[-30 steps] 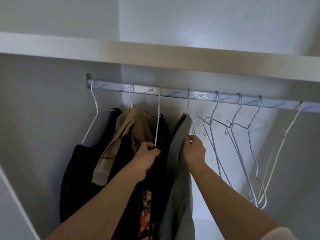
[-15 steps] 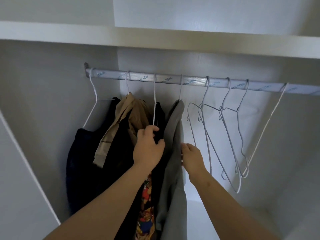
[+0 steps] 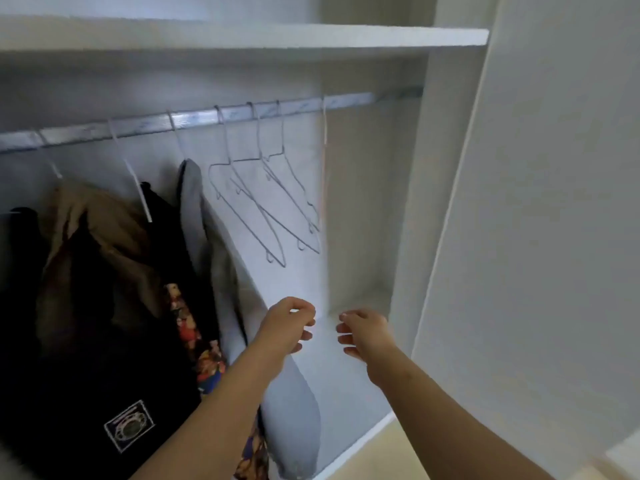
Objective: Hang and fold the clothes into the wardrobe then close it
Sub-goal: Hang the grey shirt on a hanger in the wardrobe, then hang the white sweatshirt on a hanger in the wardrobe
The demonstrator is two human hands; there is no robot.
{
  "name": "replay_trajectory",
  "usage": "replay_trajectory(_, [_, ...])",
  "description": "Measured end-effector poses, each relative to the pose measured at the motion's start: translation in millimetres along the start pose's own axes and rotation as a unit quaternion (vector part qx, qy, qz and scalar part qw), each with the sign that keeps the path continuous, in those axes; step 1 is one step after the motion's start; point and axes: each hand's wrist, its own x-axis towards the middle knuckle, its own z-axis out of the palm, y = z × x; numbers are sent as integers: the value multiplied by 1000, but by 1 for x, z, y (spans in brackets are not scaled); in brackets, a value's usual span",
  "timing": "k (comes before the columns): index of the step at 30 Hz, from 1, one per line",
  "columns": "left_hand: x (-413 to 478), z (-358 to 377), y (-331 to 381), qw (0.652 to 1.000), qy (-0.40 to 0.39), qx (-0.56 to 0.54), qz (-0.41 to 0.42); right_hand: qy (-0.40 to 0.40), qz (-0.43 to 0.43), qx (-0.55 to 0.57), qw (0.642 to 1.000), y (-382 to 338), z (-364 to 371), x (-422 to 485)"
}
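Inside the open wardrobe, a grey garment [image 3: 207, 258], a black garment with a printed patch [image 3: 114, 341] and a tan one [image 3: 90, 233] hang from the metal rail [image 3: 194, 119]. Several empty wire hangers [image 3: 263, 202] hang to their right. My left hand [image 3: 287, 323] and my right hand [image 3: 363, 332] float side by side below the hangers, right of the grey garment. Both have loosely curled fingers and hold nothing.
A white shelf [image 3: 311, 36] runs above the rail. The wardrobe's right side panel [image 3: 415, 202] and the open white door [image 3: 554, 237] stand to the right. The wardrobe floor edge [image 3: 360, 441] meets a pale wooden room floor [image 3: 388, 462] below.
Both hands have let go of the hung clothes and dropped down and to the right. The view has swung right, bringing the door and side panel into sight.
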Motion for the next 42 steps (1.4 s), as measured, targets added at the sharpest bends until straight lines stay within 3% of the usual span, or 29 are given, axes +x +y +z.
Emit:
replay_trajectory(5, [-60,95,-32,978,-192,80,-25,146,75,68,984,74,-102,-72])
replay_trajectory(9, [-126,179,-54,947,-301,110,-7,255,92,137,953,126,-183,-156])
replay_trajectory(18, [-378,343,-130,831,-519,199,20,493,134,266,818,273,-328,-430])
replay_trajectory(24, [-578,420,-189,762,-605,232,-9,604,171,324,707,376,-390,-627])
replay_trajectory(31, [-724,486,-242,693,-653,304,-7,669,198,398,595,461,-427,-775])
replay_trajectory(36, [-795,548,-268,654,-674,343,2,685,205,438,546,504,-470,-834])
replay_trajectory(42, [-879,660,-282,629,-685,366,12,699,204,461,508,546,-579,-887])
